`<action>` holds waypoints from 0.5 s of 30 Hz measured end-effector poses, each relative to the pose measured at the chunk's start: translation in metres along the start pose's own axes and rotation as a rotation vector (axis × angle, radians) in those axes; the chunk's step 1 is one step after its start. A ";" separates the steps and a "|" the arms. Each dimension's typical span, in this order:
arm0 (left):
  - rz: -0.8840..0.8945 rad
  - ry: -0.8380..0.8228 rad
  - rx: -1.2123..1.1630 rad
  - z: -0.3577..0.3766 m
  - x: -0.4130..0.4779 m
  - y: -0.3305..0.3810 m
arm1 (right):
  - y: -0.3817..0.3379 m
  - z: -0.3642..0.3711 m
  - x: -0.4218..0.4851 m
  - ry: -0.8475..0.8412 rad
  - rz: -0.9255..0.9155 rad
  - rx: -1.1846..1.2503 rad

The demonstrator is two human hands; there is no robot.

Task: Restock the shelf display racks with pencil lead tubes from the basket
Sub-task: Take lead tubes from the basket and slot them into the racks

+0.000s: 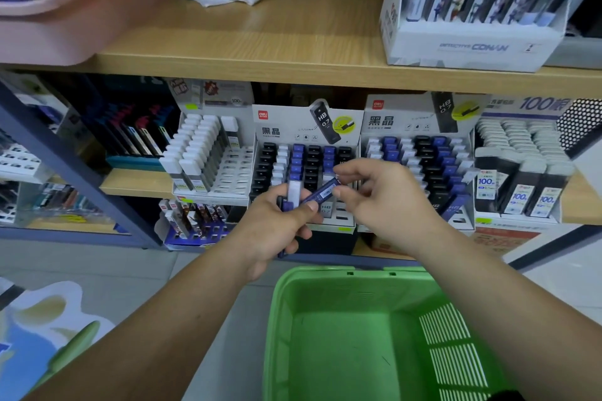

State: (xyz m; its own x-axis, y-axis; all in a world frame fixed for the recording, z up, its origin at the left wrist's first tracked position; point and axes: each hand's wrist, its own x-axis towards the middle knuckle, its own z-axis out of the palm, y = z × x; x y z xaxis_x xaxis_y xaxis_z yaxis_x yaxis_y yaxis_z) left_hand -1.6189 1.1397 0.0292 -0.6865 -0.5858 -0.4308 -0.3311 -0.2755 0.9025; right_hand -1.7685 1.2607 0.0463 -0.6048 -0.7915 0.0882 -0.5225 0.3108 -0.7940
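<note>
Left hand: gripping a bunch of tubes, fingers curling round them.
Right hand: pinching one blue tube by its upper end.
Rack: standing on the shelf, right behind both hands.
Basket: sitting below the hands.

Even, bright indoor light from above falls on the upper shelf; the recess beneath it is shadowed. Wide-angle bending curves the shelf edges toward the corners. The pink bin (top left) is smeared with blur; the centre racks look fairly sharp.
</note>
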 end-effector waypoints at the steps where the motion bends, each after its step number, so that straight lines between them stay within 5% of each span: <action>1: 0.001 0.009 0.002 0.001 0.001 0.000 | 0.003 -0.001 0.001 0.003 0.016 0.033; 15: 0.100 -0.040 -0.017 0.006 -0.008 0.015 | -0.008 -0.010 -0.006 0.026 0.057 0.210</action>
State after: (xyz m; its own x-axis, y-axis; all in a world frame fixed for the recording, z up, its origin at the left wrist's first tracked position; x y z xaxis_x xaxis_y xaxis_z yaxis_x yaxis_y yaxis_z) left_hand -1.6217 1.1450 0.0460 -0.7412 -0.5800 -0.3381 -0.2492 -0.2300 0.9408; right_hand -1.7664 1.2685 0.0578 -0.6468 -0.7608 0.0527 -0.3520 0.2365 -0.9057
